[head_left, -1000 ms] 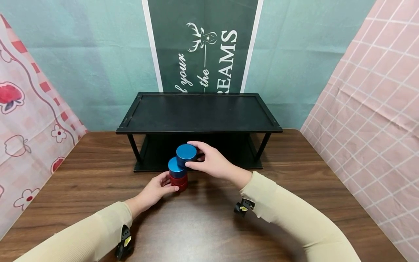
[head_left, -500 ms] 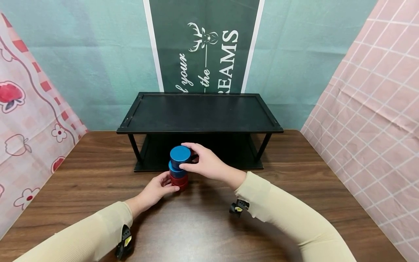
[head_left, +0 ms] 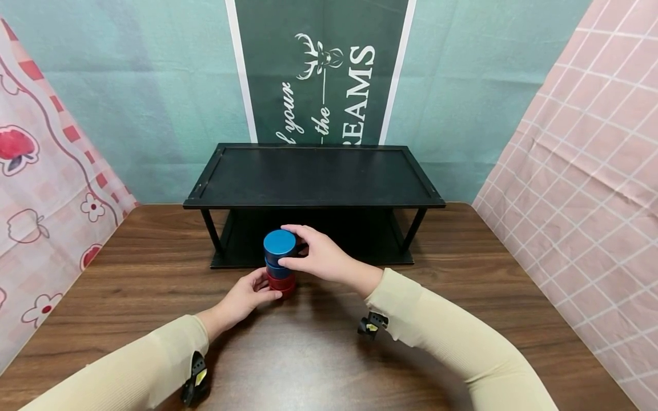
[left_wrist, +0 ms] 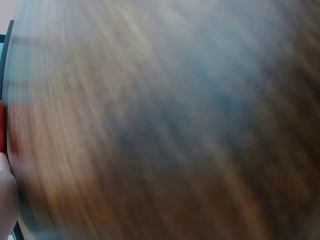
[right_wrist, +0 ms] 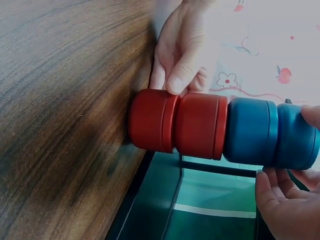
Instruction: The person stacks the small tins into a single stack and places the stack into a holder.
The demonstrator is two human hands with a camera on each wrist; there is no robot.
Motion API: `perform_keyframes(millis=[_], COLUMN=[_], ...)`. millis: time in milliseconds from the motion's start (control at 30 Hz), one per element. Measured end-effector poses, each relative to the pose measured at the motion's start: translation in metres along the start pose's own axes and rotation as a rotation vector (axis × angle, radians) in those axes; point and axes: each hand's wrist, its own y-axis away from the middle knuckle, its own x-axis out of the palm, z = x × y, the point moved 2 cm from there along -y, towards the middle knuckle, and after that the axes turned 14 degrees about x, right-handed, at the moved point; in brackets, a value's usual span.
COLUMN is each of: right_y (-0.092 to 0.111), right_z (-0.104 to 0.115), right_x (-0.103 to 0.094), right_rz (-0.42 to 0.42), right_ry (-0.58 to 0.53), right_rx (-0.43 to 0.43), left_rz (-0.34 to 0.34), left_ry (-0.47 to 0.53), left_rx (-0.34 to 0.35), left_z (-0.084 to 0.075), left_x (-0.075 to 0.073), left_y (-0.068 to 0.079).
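Four small round lidded canisters form an upright stack on the table, two red below two blue. My right hand (head_left: pixel 324 257) pinches the top blue canister (head_left: pixel 280 244) between thumb and fingers. It sits in line over the lower blue canister (right_wrist: pixel 247 131), its base right at that one's lid in the right wrist view. Under them come the upper red canister (right_wrist: pixel 197 125) and the bottom red canister (right_wrist: pixel 149 120), which stands on the wood. My left hand (head_left: pixel 240 299) holds the stack's red base from the left, thumb in front. The left wrist view is mostly blurred table.
Just behind the stack stands a black two-level rack (head_left: pixel 313 177) on the brown wooden table (head_left: pixel 329 354). A teal cloth with a lettered banner (head_left: pixel 324 68) hangs at the back, with patterned cloths on both sides.
My right hand has carried the top blue canister leftward and slightly down, from half overlapping the lower blue one to in line over it. My left hand has stayed at the red base.
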Motion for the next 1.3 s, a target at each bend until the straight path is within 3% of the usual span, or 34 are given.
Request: perform_keyframes(millis=[633, 867, 1000, 1133, 1300], right_y=[-0.002, 0.001, 0.003, 0.002, -0.003], right_z=[-0.002, -0.020, -0.039, -0.056, -0.065], right_x=[0.003, -0.004, 0.000, 0.015, 0.036], right_rz=[-0.005, -0.012, 0.042, 0.148, 0.235], right_ry=[0.006, -0.062, -0.068, -0.011, 0.028], right_rx=[-0.002, 0.046, 0.112, 0.169, 0.161], left_rz=[-0.010, -0.001, 0.022, 0.067, 0.127], left_ry=[0.004, -0.005, 0.009, -0.006, -0.047], left_rx=[0.002, 0.010, 0.032, 0.031, 0.040], left_z=[0.002, 0.001, 0.000, -0.002, -0.002], left_x=[-0.001, 0.000, -0.001, -0.005, -0.010], left_y=[0.000, -0.002, -0.004, -0.007, -0.010])
